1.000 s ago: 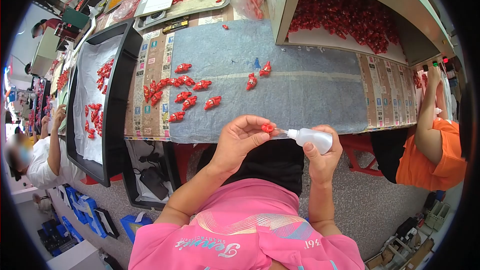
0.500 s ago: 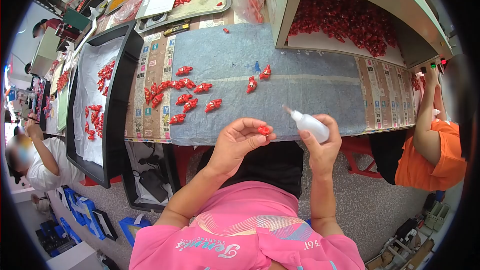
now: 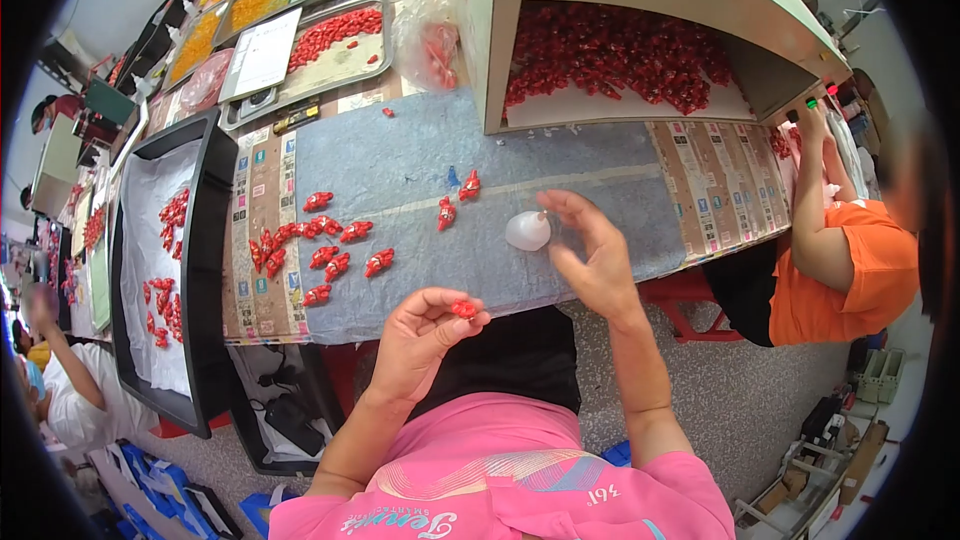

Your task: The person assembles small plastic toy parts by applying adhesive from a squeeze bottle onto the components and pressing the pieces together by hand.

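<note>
My left hand is closed in a pinch on a small red plastic figure, held just in front of the table edge. To the right, my right hand has its thumb and fingers apart beside a white squeeze bottle on the blue-grey work mat. The bottle's tip is near my fingertips; whether they touch it is unclear. Two similar red figures lie beyond the bottle with a small blue piece. Several more red figures are grouped on the mat's left side.
A white-lined black tray holds red pieces at left. A metal tray of red pieces and a plastic bag stand at the back. An open-fronted box full of red pieces is at back right. A person in orange sits at right.
My right hand has moved forward and left, setting the bottle on the mat and opening its fingers. The left hand still holds the red figure. The camera view has shifted.
</note>
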`<state>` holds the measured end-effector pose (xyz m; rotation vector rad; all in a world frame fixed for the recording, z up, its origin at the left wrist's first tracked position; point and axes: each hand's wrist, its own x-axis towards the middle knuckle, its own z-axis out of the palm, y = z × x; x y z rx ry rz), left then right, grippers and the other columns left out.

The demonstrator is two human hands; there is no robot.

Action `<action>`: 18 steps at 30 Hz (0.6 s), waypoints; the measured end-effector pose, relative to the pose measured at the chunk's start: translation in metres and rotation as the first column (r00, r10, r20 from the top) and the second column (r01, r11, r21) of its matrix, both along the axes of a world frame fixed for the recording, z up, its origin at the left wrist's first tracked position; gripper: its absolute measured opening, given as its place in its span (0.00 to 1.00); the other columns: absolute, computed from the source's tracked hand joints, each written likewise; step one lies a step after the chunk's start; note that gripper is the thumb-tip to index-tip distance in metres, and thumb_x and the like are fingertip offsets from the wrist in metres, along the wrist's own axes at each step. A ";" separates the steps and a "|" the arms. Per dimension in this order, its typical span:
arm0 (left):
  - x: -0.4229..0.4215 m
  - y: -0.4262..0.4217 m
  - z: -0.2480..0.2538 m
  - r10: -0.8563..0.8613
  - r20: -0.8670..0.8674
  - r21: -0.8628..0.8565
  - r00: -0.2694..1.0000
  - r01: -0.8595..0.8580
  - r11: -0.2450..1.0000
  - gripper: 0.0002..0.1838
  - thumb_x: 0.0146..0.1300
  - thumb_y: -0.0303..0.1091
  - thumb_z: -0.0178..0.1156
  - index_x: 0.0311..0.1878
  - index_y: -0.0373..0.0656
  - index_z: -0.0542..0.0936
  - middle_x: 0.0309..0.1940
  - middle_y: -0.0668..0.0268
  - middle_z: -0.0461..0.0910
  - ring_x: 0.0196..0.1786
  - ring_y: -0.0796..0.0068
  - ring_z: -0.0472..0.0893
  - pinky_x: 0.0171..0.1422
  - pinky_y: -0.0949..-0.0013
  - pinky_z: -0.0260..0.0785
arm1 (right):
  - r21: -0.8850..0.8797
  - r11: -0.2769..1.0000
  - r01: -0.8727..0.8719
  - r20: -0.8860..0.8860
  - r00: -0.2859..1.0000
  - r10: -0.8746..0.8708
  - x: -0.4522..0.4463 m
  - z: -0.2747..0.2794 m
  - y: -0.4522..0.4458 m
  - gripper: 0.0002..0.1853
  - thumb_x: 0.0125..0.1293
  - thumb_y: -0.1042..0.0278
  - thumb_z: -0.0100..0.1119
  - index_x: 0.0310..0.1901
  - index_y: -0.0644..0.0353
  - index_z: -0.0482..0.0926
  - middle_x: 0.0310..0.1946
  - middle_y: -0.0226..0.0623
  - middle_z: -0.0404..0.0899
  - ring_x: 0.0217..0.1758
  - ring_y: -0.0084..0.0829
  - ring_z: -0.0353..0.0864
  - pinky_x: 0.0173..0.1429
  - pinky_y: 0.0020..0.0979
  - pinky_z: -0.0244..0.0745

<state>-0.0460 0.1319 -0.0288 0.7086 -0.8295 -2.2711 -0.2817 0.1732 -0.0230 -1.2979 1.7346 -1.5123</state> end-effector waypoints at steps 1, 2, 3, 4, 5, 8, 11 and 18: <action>0.001 0.000 0.000 -0.003 -0.012 -0.006 1.000 0.003 1.000 0.12 0.60 0.20 0.61 0.48 0.36 0.75 0.45 0.56 0.81 0.48 0.65 0.82 0.55 0.64 0.76 | 0.024 1.000 -0.006 -0.132 0.991 0.009 -0.011 0.005 0.000 0.19 0.54 0.81 0.58 0.50 0.62 0.78 0.50 0.39 0.80 0.56 0.32 0.78 0.58 0.31 0.71; 0.001 0.000 0.001 -0.007 -0.023 -0.011 1.000 0.007 1.000 0.12 0.61 0.21 0.60 0.48 0.36 0.75 0.45 0.57 0.81 0.49 0.67 0.81 0.56 0.65 0.76 | 0.023 1.000 0.002 -0.137 0.991 0.001 -0.021 0.009 -0.003 0.19 0.54 0.81 0.58 0.50 0.62 0.78 0.50 0.39 0.80 0.56 0.32 0.78 0.58 0.31 0.71; 0.001 -0.001 0.000 -0.014 -0.029 -0.013 0.999 0.014 1.000 0.12 0.61 0.21 0.60 0.48 0.36 0.75 0.45 0.57 0.81 0.49 0.67 0.81 0.56 0.65 0.76 | 0.003 0.998 0.056 -0.233 0.971 -0.053 -0.034 0.013 -0.009 0.18 0.55 0.80 0.57 0.49 0.61 0.78 0.50 0.38 0.80 0.55 0.33 0.78 0.57 0.32 0.71; 0.001 -0.001 0.000 -0.014 -0.033 -0.011 0.999 0.013 1.000 0.12 0.61 0.20 0.61 0.48 0.36 0.76 0.45 0.57 0.81 0.49 0.68 0.81 0.56 0.66 0.76 | -0.021 0.994 0.105 -0.325 0.940 -0.106 -0.047 0.017 -0.017 0.17 0.55 0.79 0.57 0.49 0.60 0.79 0.50 0.37 0.80 0.55 0.33 0.78 0.56 0.33 0.72; 0.001 0.000 -0.001 -0.011 -0.037 -0.010 0.999 0.010 1.000 0.12 0.61 0.20 0.61 0.48 0.36 0.76 0.45 0.57 0.81 0.48 0.68 0.81 0.56 0.66 0.76 | -0.038 0.990 0.138 -0.331 0.933 -0.143 -0.061 0.017 -0.026 0.16 0.55 0.80 0.57 0.46 0.60 0.80 0.48 0.37 0.81 0.53 0.36 0.78 0.54 0.34 0.72; 0.000 0.001 0.002 -0.014 -0.026 -0.003 1.000 0.013 1.000 0.12 0.61 0.20 0.61 0.48 0.36 0.76 0.45 0.57 0.81 0.48 0.68 0.81 0.55 0.66 0.76 | -0.097 0.984 0.147 -0.435 0.883 -0.175 -0.102 0.005 -0.075 0.13 0.55 0.79 0.57 0.43 0.59 0.81 0.45 0.40 0.81 0.49 0.41 0.78 0.51 0.36 0.73; 0.001 0.003 0.003 -0.004 -0.035 -0.005 0.999 0.004 1.000 0.12 0.60 0.19 0.61 0.48 0.36 0.76 0.45 0.57 0.81 0.48 0.68 0.82 0.55 0.66 0.76 | -0.123 0.986 0.110 -0.623 0.765 -0.163 -0.122 -0.005 -0.113 0.11 0.55 0.78 0.58 0.41 0.58 0.82 0.43 0.44 0.81 0.47 0.44 0.79 0.50 0.37 0.74; 0.003 0.004 0.003 0.021 -0.004 0.006 1.000 -0.021 1.000 0.12 0.59 0.20 0.62 0.47 0.37 0.76 0.44 0.56 0.81 0.47 0.64 0.82 0.54 0.63 0.77 | 0.002 0.988 0.151 -0.708 0.698 -0.105 -0.125 -0.019 -0.152 0.09 0.56 0.73 0.57 0.39 0.58 0.82 0.40 0.45 0.80 0.50 0.47 0.76 0.49 0.44 0.75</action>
